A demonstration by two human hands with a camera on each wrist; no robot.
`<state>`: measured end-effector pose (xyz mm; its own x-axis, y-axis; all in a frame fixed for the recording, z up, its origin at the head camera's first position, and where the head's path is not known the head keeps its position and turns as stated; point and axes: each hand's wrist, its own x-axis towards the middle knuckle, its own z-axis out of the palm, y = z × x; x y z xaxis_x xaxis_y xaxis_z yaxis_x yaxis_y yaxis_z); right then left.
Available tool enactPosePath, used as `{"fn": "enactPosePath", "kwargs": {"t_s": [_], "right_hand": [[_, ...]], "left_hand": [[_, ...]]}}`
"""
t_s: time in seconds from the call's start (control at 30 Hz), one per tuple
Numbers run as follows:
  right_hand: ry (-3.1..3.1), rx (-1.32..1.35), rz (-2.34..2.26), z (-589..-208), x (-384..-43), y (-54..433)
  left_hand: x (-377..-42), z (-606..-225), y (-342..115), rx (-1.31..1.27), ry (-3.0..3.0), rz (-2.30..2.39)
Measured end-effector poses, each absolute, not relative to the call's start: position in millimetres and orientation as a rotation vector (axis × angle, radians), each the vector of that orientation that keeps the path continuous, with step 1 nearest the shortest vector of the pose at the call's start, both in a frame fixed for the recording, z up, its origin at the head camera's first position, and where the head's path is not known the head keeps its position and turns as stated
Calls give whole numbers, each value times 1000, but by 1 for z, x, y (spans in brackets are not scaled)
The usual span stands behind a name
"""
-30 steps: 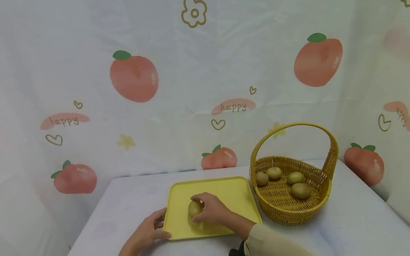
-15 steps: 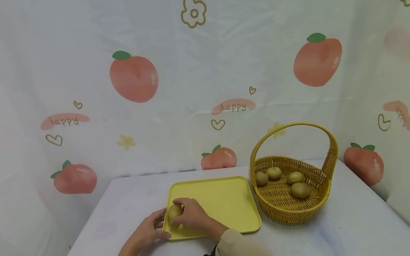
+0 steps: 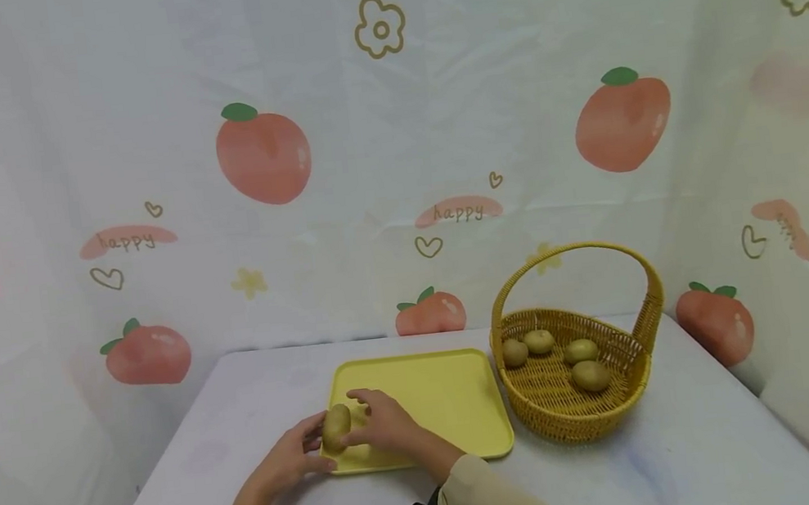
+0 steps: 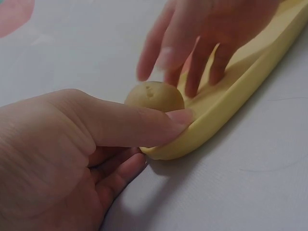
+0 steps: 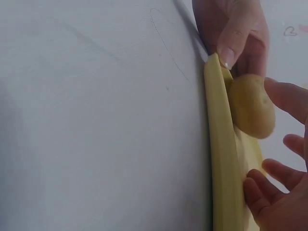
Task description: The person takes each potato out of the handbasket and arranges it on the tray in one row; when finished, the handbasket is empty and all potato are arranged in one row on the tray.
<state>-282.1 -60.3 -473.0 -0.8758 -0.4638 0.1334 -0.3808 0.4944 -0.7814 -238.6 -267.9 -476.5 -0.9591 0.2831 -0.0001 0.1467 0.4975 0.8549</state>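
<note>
A yellow tray [image 3: 450, 400] lies on the table, and my left hand [image 3: 295, 459] grips its near left corner, thumb over the rim and fingers beneath. Inside that corner sits a brown potato [image 3: 337, 429], just past the left thumb; the left wrist view shows the potato [image 4: 156, 95] partly hidden behind that thumb. My right hand [image 3: 386, 429] is over the tray right beside the potato, fingers spread and apart. In the right wrist view its thumb is at the side of the potato [image 5: 251, 107]; whether it touches I cannot tell.
Right of the tray stands a yellow wicker basket [image 3: 578, 425] with a tall arched handle [image 3: 581, 246]. Several potatoes [image 3: 591, 376] lie in it. A white patterned cloth [image 3: 336, 169] hangs behind the table and at both sides.
My right hand has carried the potato left across the tray to the left corner and let go of it, its fingers now spread. My left hand has stayed on the tray.
</note>
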Motion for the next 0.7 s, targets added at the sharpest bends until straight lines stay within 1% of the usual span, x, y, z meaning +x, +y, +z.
{"fn": "enactPosePath", "kwargs": {"t_s": [0.37, 0.6, 0.7], "right_hand": [[2608, -784, -1380, -459, -271, -3], [2567, -917, -1424, -432, -271, 38], [2547, -971, -1434, -417, -275, 55]], "left_hand": [[-243, -480, -267, 369, 2615, 1436], [-244, -481, -266, 290, 2625, 1428], [-245, -481, -268, 306, 2623, 1425]]}}
